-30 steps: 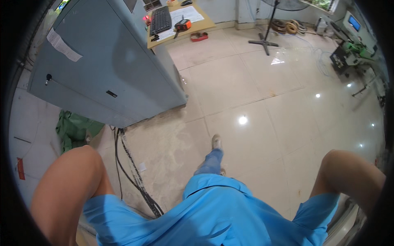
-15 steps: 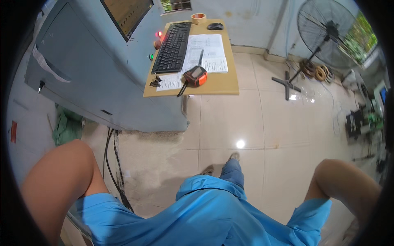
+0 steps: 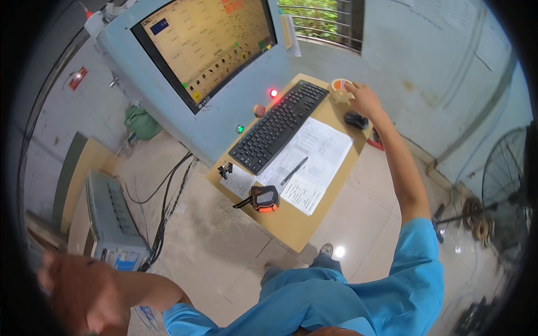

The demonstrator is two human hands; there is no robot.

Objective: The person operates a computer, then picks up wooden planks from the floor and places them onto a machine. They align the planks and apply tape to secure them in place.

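My right hand reaches out to the far end of the tan board. Its fingers close on the near right rim of a roll of tape, which still rests on the board. Just below that hand lies a black mouse. At the lower left my left hand is raised close to the camera, smeared by motion, so its fingers cannot be made out. Nothing recognisable shows in it.
The tan board bears a keyboard, papers, a pen, binder clips and an orange-black tape measure. A blue-grey cabinet with a screen stands alongside. Black cables run over the floor; a fan stands right.
The view has turned and come closer to the board. My right arm has stretched forward to the tape roll. My left hand has come into view at the lower left.
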